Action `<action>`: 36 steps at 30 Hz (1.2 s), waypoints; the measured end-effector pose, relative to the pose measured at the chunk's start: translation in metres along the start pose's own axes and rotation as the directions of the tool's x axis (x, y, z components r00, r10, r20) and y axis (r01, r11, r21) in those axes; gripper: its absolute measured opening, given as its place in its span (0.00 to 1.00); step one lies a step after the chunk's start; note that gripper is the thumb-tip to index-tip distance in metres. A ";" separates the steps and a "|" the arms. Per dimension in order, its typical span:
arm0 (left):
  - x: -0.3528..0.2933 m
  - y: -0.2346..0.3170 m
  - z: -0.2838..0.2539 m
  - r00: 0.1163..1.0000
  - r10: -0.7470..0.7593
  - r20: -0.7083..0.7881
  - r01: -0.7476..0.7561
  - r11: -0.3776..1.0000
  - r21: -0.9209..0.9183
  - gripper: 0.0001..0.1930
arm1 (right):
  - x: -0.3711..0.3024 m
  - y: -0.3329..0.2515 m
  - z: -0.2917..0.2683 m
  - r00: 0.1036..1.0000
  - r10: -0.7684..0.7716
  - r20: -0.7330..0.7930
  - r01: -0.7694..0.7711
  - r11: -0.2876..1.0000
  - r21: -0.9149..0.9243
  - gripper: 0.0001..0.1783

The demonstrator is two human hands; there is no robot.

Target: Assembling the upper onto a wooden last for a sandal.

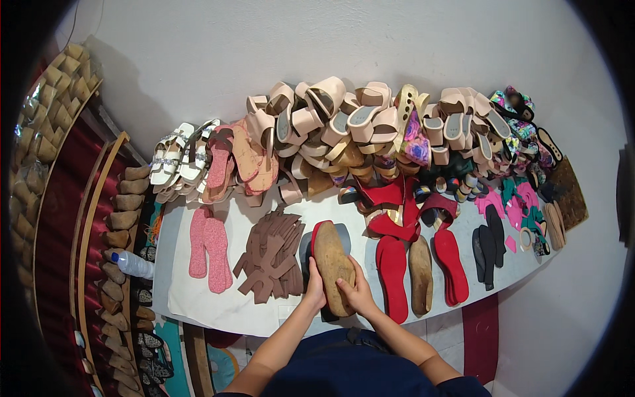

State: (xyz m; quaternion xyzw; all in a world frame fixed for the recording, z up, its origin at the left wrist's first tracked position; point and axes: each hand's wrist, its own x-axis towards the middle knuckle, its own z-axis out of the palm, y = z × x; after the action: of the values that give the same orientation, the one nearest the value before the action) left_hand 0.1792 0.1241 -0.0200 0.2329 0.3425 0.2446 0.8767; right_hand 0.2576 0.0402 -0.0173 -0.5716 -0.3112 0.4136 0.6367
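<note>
Both hands grip a worn wooden shoe last [333,264] over the near middle of the table. My left hand [316,286] is closed along its left side. My right hand [358,290] wraps its right side, with the thumb on top. A red rim, like an insole, shows along the last's upper left edge; the underside is hidden. Dark grey sole-shaped pieces [342,235] lie beneath it. To the right are red insoles [393,278], a second wooden last [421,274] and another red insole stack [451,268]. Brown strap pieces [271,255] lie in a heap to the left.
Pale pink heeled sandals [370,116] are piled along the wall. White sandals [175,155] and pink glittery insoles [210,251] sit at left. Black insoles [488,248] lie at right. A rack of wooden lasts [122,220] and a plastic bottle [132,264] stand beside the table.
</note>
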 end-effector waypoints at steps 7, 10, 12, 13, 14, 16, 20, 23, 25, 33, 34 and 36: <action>0.007 -0.006 -0.012 0.998 -0.068 0.014 0.069 0.996 -0.054 0.38 | 0.002 0.001 0.008 1.000 -0.027 -0.010 0.026 0.990 -0.136 0.35; 0.010 -0.008 -0.015 0.994 -0.105 0.018 0.106 0.993 -0.060 0.38 | 0.005 0.014 0.006 0.997 -0.071 -0.019 0.065 0.974 -0.218 0.33; 0.013 -0.006 -0.015 0.993 -0.119 0.015 0.119 0.991 -0.059 0.38 | 0.010 0.015 0.002 0.993 -0.114 -0.014 0.105 0.950 -0.293 0.32; 0.012 -0.004 -0.013 0.991 -0.132 0.017 0.133 0.985 -0.107 0.38 | 0.014 0.012 -0.004 0.994 -0.100 0.050 0.111 0.951 -0.289 0.30; 0.013 -0.003 -0.013 0.989 -0.146 0.019 0.148 0.977 -0.154 0.38 | 0.019 0.007 -0.011 0.990 -0.086 0.114 0.115 0.952 -0.285 0.28; 0.020 -0.001 -0.030 0.985 -0.168 0.042 0.173 0.969 -0.178 0.39 | 0.030 -0.006 -0.030 0.996 -0.066 0.064 0.085 0.931 -0.356 0.24; 0.022 0.009 -0.025 0.972 -0.222 0.077 0.231 0.962 -0.149 0.41 | 0.056 -0.010 -0.081 0.609 -0.580 -0.541 -0.064 0.643 -0.763 0.31; 0.025 0.009 -0.019 0.963 -0.242 0.116 0.255 0.961 -0.110 0.42 | 0.069 0.014 -0.126 0.520 -0.453 -0.724 -0.214 0.752 -0.624 0.31; 0.028 0.005 -0.023 0.956 -0.263 0.132 0.279 0.953 -0.117 0.42 | 0.075 0.019 -0.145 0.648 -0.287 -0.705 -0.307 0.749 -0.587 0.22; 0.027 -0.002 -0.025 0.937 -0.314 0.154 0.329 0.941 -0.081 0.42 | 0.086 -0.003 -0.124 0.843 0.074 -0.533 0.170 0.903 0.394 0.16; 0.026 -0.002 -0.026 0.937 -0.314 0.154 0.329 0.941 -0.081 0.42 | 0.085 -0.003 -0.122 0.843 0.074 -0.533 0.170 0.903 0.394 0.16; 0.024 -0.003 -0.026 0.940 -0.305 0.153 0.319 0.945 -0.077 0.41 | 0.087 -0.005 -0.113 0.929 0.026 -0.370 0.208 0.789 0.578 0.16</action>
State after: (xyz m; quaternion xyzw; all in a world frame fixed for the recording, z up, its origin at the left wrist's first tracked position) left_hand 0.1767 0.1419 -0.0511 0.1478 0.3004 0.1025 0.9367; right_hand 0.3970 0.0634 -0.0366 -0.3864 -0.0681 0.3484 0.8513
